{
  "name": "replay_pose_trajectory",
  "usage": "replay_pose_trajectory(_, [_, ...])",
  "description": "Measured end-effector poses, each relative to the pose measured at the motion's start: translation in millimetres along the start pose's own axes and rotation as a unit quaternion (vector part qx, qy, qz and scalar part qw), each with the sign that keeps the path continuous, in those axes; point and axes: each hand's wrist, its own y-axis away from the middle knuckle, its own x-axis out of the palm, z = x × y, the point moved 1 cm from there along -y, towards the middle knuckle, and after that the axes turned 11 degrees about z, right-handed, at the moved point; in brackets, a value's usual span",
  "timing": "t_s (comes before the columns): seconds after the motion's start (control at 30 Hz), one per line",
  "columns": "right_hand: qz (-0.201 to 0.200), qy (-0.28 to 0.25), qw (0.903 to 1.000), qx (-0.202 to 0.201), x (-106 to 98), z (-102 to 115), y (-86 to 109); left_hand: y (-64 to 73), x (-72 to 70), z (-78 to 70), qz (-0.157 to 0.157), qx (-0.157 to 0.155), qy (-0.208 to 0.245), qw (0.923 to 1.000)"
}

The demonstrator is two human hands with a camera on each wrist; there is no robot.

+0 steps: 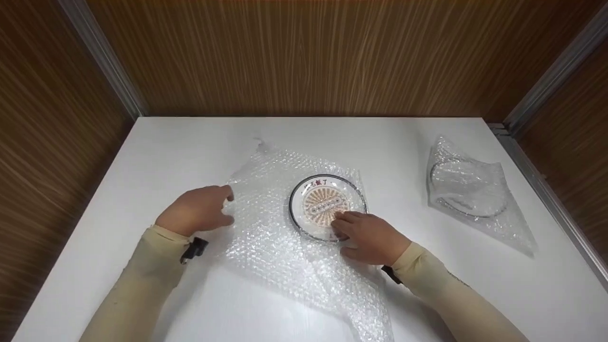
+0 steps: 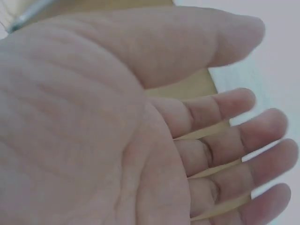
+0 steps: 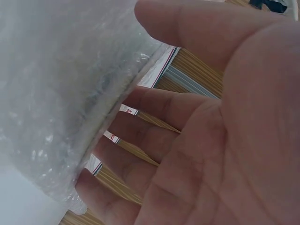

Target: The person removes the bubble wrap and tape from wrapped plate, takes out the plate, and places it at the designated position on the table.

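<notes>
A white enamel-look plate (image 1: 299,199) with a dark rim, orange rays and red lettering sits on a sheet of bubble wrap (image 1: 266,237). My right hand (image 1: 373,240) holds the plate's lower right edge. Its fingers (image 3: 154,105) reach over the rim onto the face, while the thumb stays on the outer side by the wrap; exact thumb contact is unclear. To the left, my left hand (image 1: 197,211) hovers at the sheet's left edge, fingers and thumb spread apart. The left wrist view shows that palm bare, with nothing between thumb and fingers.
A second round, dark-rimmed piece wrapped in bubble wrap (image 1: 470,190) lies on the right of the white table (image 1: 190,137). Wood-grain panels (image 1: 304,57) stand at the back and on both sides, with metal posts (image 1: 102,52) at the corners.
</notes>
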Motion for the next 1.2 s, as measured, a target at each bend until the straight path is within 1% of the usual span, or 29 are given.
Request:
replay_pose_trajectory(0.07, [0.009,0.009,0.9999,0.007,-0.9,1.3,0.4,-8.8,1.7,-16.1,-0.013,0.026,-0.018,0.9994])
replay_pose_trajectory(0.13, [0.008,0.015,0.9998,0.008,-2.5,2.2,0.0,-18.6,4.4,-29.2,-0.020,0.043,-0.027,0.9985])
replay_pose_trajectory(0.2, [-0.008,0.024,0.9996,0.007,-4.2,3.0,-1.5,-29.2,7.6,-39.0,-0.030,0.057,-0.037,0.9972])
replay_pose_trajectory(0.23, [-0.023,0.031,0.9993,0.004,-4.7,3.2,-3.7,-34.5,9.5,-42.1,-0.032,0.063,-0.039,0.9967])
replay_pose_trajectory(0.37, [-0.082,0.051,0.9953,-0.005,-4.9,5.8,-10.6,-51.9,18.1,-46.8,-0.018,0.081,-0.032,0.9961])
replay_pose_trajectory(0.43, [-0.093,0.050,0.9944,-0.008,-4.0,6.8,-11.5,-59.1,22.8,-45.8,-0.001,0.078,-0.028,0.9965])
replay_pose_trajectory(0.5, [-0.092,0.045,0.9947,-0.011,-2.8,7.4,-11.2,-64.3,27.0,-43.8,0.017,0.068,-0.019,0.9974])
replay_pose_trajectory(0.63, [-0.080,0.040,0.9959,-0.018,1.2,7.1,-9.9,-70.2,32.8,-40.2,0.040,0.042,0.005,0.9983])
replay_pose_trajectory(0.67, [-0.078,0.042,0.9959,-0.019,2.3,6.9,-9.7,-71.3,33.9,-39.8,0.040,0.040,0.008,0.9983])
replay_pose_trajectory(0.83, [-0.077,0.043,0.9959,-0.019,6.1,7.2,-8.7,-74.1,38.3,-40.1,0.036,0.039,-0.002,0.9986])
replay_pose_trajectory(0.9, [-0.077,0.038,0.9962,-0.018,6.2,6.8,-8.8,-74.6,38.6,-40.6,0.035,0.036,-0.004,0.9987])
replay_pose_trajectory(1.0, [-0.077,0.033,0.9964,-0.015,5.1,5.3,-9.3,-74.6,37.5,-40.6,0.034,0.043,-0.004,0.9985])
replay_pose_trajectory(1.13, [-0.066,0.023,0.9975,-0.013,5.2,2.5,-8.0,-71.5,35.5,-40.1,0.047,0.043,0.003,0.9980])
replay_pose_trajectory(1.2, [-0.060,0.017,0.9980,-0.011,5.0,0.9,-7.2,-69.5,33.7,-39.7,0.058,0.036,0.014,0.9976])
